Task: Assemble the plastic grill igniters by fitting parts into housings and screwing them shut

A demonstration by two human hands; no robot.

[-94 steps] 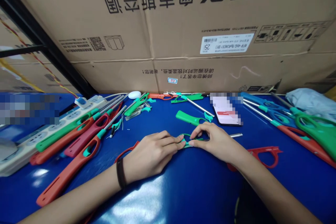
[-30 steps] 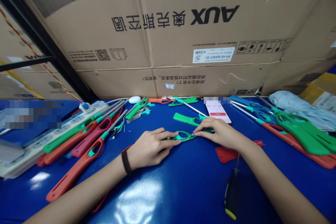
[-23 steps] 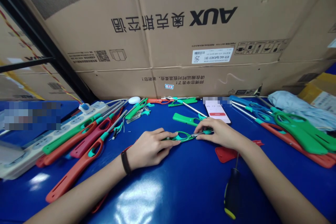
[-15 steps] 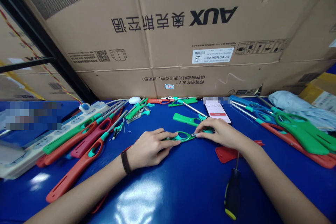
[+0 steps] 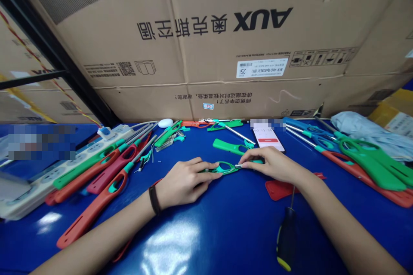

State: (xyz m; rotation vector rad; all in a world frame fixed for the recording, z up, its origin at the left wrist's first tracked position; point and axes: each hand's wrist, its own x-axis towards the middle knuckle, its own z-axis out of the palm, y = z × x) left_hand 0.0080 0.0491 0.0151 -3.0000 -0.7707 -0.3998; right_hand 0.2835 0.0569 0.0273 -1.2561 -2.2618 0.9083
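In the middle of the blue table my left hand (image 5: 189, 178), with a dark band at the wrist, is closed on a green lighter body (image 5: 229, 169) that shows its open trigger loop. My right hand (image 5: 269, 163) pinches a small metal tube (image 5: 238, 166) at the loop's right end; the fingers hide most of it. Just behind the right hand lies a loose green handle half (image 5: 227, 146). A red handle piece (image 5: 278, 190) rests under the right forearm, beside a screwdriver (image 5: 285, 238) with a black and yellow handle.
Several long lighters (image 5: 97, 208) lie at the left, by a white power strip (image 5: 19, 200). More lighters (image 5: 374, 165) are piled at the right. A phone (image 5: 268, 139) with a timer lies behind my right hand. A large cardboard box (image 5: 193, 60) stands along the back.
Almost nothing differs. My right fingers have shifted very slightly at the metal tube; my left hand keeps its hold on the green lighter body.
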